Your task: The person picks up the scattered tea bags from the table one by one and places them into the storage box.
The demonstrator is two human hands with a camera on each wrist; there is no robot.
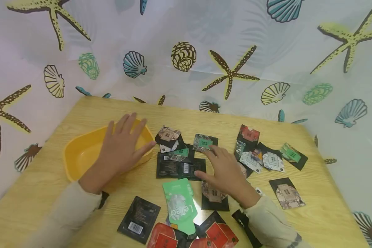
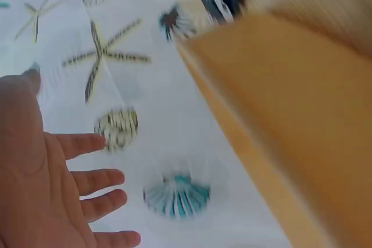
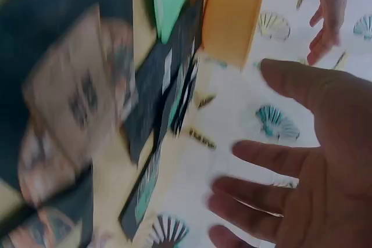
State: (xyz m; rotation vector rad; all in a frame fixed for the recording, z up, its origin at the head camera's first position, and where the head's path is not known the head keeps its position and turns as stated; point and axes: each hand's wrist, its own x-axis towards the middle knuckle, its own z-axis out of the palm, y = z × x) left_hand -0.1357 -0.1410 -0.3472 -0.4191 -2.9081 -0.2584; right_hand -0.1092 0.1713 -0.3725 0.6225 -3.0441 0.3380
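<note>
Head view gives me both hands with nothing in their grasp: the left hand (image 1: 122, 148) has straight, splayed fingers over the yellow basin (image 1: 80, 156), and the right hand (image 1: 224, 170) spreads gently bent fingers near a packet with a green label (image 1: 201, 140). From the right wrist view I can see a gap between those fingers and the packets (image 1: 272, 161). The basin is smooth, plastic-looking and round-cornered, at the left of the table (image 1: 323, 186). The packets are thin and flat, mostly black with a slight sheen, several carrying patterned fronts and pale, red or green labels; a barcoded packet (image 1: 139, 219) lies nearer the camera. Beside it, a mint-green piece marked LeTea (image 1: 180, 203) has a notched outline. Wood grain runs beneath them, and white fabric (image 1: 161, 27) printed with starfish and shells hangs behind.
</note>
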